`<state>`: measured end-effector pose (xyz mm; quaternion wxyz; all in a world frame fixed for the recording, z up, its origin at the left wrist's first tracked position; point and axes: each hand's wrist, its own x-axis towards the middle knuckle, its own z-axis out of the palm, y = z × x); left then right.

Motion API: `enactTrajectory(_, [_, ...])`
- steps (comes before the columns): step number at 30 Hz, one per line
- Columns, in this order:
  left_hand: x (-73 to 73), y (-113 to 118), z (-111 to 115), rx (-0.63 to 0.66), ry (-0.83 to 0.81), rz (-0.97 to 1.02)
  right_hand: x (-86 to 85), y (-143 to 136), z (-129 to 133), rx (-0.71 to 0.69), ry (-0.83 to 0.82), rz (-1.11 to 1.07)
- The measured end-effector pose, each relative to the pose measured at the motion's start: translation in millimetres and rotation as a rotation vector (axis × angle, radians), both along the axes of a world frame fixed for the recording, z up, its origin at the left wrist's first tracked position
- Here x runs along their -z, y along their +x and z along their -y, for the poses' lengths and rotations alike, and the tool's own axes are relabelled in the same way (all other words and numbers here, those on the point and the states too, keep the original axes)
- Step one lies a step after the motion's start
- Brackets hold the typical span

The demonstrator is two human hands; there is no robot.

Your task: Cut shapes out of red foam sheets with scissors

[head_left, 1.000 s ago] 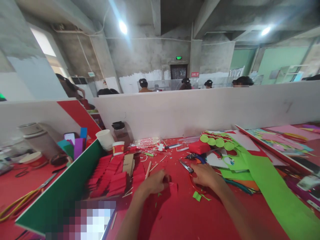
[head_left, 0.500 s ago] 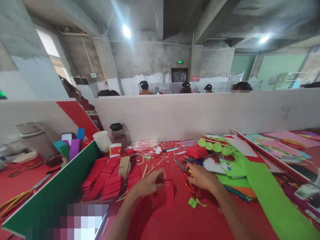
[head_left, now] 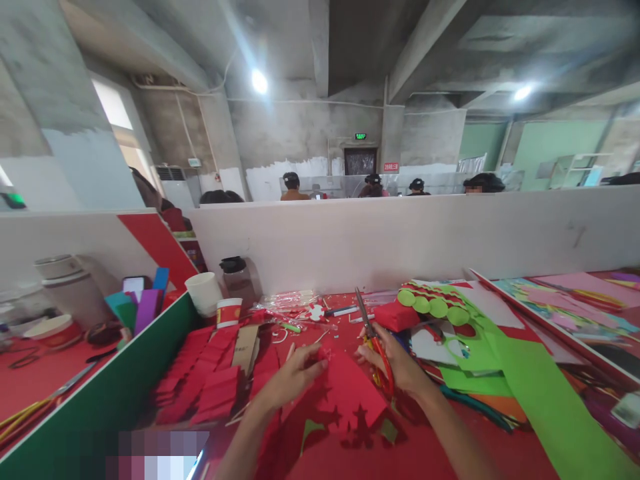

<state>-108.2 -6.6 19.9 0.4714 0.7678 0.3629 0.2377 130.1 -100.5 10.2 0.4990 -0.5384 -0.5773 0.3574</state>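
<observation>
My left hand [head_left: 300, 373] grips the upper left edge of a sheet of red paper [head_left: 345, 387] between thumb and fingers. Star-like notches or shapes show along the sheet's lower part; whether they are cut-outs or shadows I cannot tell. In my right hand [head_left: 395, 360] is a pair of scissors [head_left: 364, 312] with red and yellow handles, its blades pointing up and away, apart from the paper. Green paper scraps [head_left: 389, 430] lie close to the sheet's lower edge.
Left of my hands lie stacks of red paper pieces [head_left: 200, 373] beside a green divider [head_left: 115, 380]. Paper cups [head_left: 229, 312] and a dark-lidded bottle [head_left: 241, 280] stand behind. Green paper [head_left: 540, 387] covers the right side. A white partition [head_left: 320, 243] closes the back.
The red sheet has come up and spread out between my hands. My right hand has lifted the scissors, and their blades have swung upright. The view has tilted slightly upward.
</observation>
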Motion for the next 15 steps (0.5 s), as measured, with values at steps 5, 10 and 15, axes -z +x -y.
enactTrajectory(5, [6.3,8.8,-8.9,0.096,-0.057,0.151,-5.2,1.2,1.9,-0.038,0.05,-0.184])
enactTrajectory(10, [11.2,13.2,-10.5,-0.049,-0.085,0.237,-19.9,2.9,11.0,-0.088,0.001,-0.276])
enactTrajectory(15, [4.3,17.0,-3.6,-0.137,-0.144,0.338,-22.0,2.4,11.7,0.01,-0.018,-0.273])
